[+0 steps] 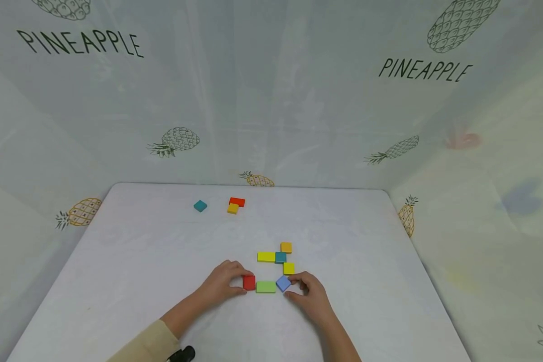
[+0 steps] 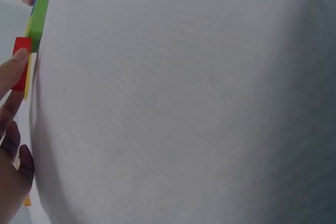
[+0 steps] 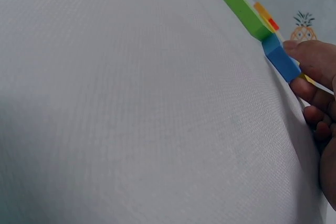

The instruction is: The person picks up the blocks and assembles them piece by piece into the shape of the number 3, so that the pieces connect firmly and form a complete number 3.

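Note:
With thumb and forefinger, my left hand pinches a red block, which the left wrist view also shows under the thumb. Just right of it lies a light green rectangular block. At that block's right end sits a blue square block, turned cornerwise. My right hand holds this blue block between thumb and forefinger, as the right wrist view shows. Beyond the hands, a yellow square, a teal square, a long yellow block and an orange square form a stepped group.
Farther back on the white tabletop are a teal block, a red block and a yellow-orange block against it. Pineapple-printed cloth surrounds the table. A black object is at the left sleeve.

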Demonstrator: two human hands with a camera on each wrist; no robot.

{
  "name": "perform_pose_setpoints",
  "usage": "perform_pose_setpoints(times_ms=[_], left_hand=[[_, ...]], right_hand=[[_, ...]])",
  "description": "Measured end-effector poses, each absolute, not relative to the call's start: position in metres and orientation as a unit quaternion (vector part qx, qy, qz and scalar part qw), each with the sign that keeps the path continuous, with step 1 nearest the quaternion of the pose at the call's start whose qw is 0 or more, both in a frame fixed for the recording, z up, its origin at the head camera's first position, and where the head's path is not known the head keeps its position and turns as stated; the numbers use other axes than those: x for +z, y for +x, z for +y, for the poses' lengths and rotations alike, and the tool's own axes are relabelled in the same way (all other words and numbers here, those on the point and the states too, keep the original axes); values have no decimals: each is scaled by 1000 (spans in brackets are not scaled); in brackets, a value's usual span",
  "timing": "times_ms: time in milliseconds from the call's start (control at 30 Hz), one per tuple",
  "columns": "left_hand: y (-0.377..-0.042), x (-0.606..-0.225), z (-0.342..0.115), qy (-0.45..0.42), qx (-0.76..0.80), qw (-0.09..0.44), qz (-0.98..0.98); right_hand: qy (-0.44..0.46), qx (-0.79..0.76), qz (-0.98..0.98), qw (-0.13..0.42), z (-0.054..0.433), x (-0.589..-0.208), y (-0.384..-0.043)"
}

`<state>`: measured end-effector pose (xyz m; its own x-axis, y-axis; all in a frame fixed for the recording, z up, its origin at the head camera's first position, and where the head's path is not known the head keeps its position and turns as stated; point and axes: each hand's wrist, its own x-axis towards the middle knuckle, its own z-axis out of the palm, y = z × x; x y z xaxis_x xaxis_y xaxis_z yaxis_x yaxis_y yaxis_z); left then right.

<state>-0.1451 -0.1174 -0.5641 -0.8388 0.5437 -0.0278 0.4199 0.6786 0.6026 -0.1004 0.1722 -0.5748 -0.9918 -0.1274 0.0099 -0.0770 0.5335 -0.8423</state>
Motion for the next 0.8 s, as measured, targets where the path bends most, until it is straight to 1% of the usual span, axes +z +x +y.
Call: perform_pose_setpoints(times_ms=[300,800], left_hand=[[-142,-560,-116,294,272,114,909],[-141,-563,-115,276,258,129,917]], right_hand=[[-55,-477,877,24,172,-574,-100],[-53,-478,876,30,171,-574,-100]])
